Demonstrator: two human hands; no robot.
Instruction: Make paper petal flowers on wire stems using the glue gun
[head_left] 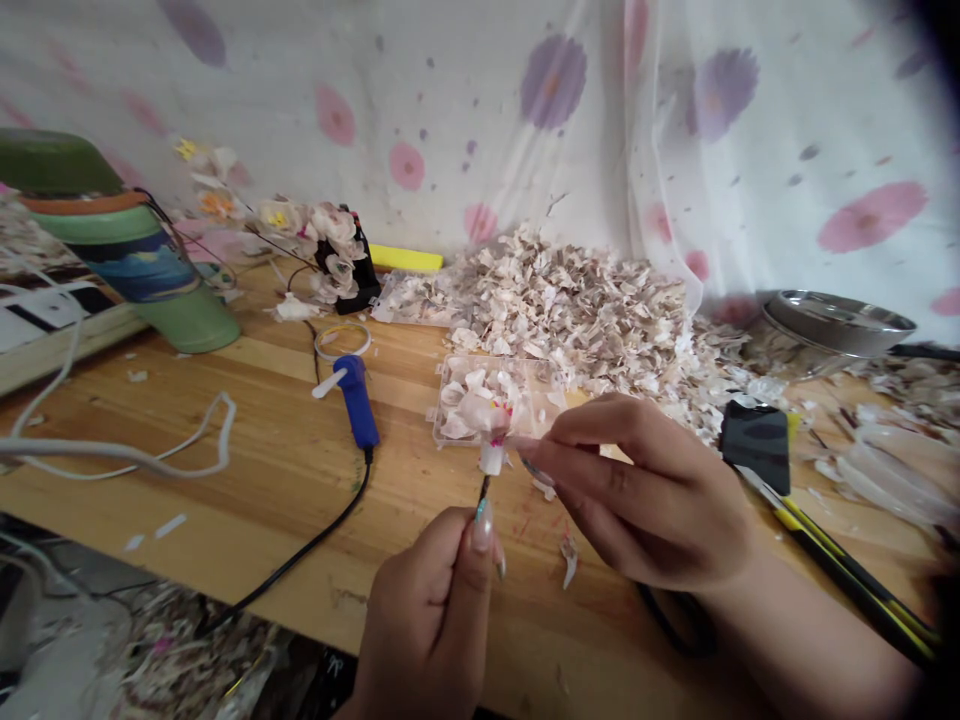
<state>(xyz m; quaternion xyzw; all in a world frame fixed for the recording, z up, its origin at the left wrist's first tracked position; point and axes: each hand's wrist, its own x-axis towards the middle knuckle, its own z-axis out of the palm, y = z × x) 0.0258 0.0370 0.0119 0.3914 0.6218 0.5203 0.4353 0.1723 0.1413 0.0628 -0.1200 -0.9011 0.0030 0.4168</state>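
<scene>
The left hand (431,600) is closest, low in the middle, with its thumb and finger pinching a thin dark stem (484,490). The stem stands up, and on top of it is a small white flower (480,412) with bits of pink and yellow. The right hand (652,490) comes in from the side, its fingertips close together right by the flower; I cannot tell if this grip is pinching a bit of it. The flower is up above the wooden counter (262,400), and from here it covers part of a clear box (549,380) with pale petals (454,392) in it. Behind the box is a big messy pile of dry petals (562,310). To the left, a blue tool (358,405) with a black cord (300,555) lies near a ring of tape (343,341). More made flowers (341,230) are behind that, near a yellow strip (409,258). A green bottle (142,270) leans at the far left, and a white cord (112,452) loops in front of it. On the right lie a black and yellow cutter (840,560) and a shiny metal bowl (840,320). A curtain (480,90) with pink and purple flowers hangs at the back.
</scene>
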